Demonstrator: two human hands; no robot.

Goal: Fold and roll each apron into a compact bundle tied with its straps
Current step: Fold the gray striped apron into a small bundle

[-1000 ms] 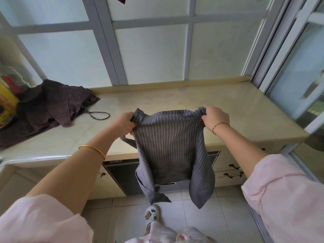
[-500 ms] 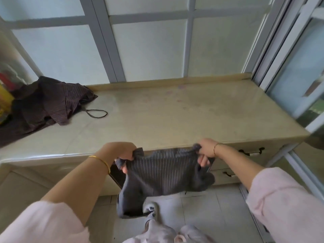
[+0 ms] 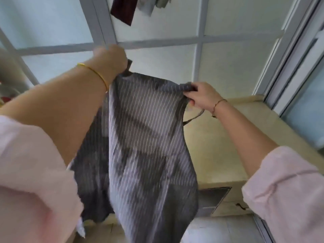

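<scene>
Apron: your grey striped apron [image 3: 149,146] hangs in the air in front of you, held by its top edge. Its lower end dangles past the counter's front edge, above the floor [image 3: 213,228].
Open room: to the right of the apron the counter [image 3: 219,137] shows a bare beige top, running back to a raised lip and right to the sliding door frame [image 3: 287,71]. The apron hides the counter's left part.
Edges: the counter's front edge is rounded. Under it sit a dark panel [image 3: 213,197] and a drawer front with a dark handle [image 3: 241,206].
Left hand: your left hand [image 3: 110,60] is raised the higher, its fist curled round the top left corner, with a tab of cloth poking out past the knuckles.
Right hand: your right hand [image 3: 201,95] is lower and pinches the bunched top right corner between thumb and curled fingers.
Spacing: your hands are well apart, and the top edge slopes down from left to right between them.
Strap: a thin strap [image 3: 194,117] loops out from the apron's right edge just below your right hand.
Cloth: it is thin and soft, with pale pinstripes running on a slant and loose folds. It looks blurred.
Wrists: there is a gold bangle [image 3: 94,74] on the left, a thin cord bracelet [image 3: 219,104] on the right, and pink sleeves [image 3: 284,190].
Behind: you face frosted panes in a grey window frame [image 3: 198,41], with a dark red cloth [image 3: 122,9] hanging at the top.
</scene>
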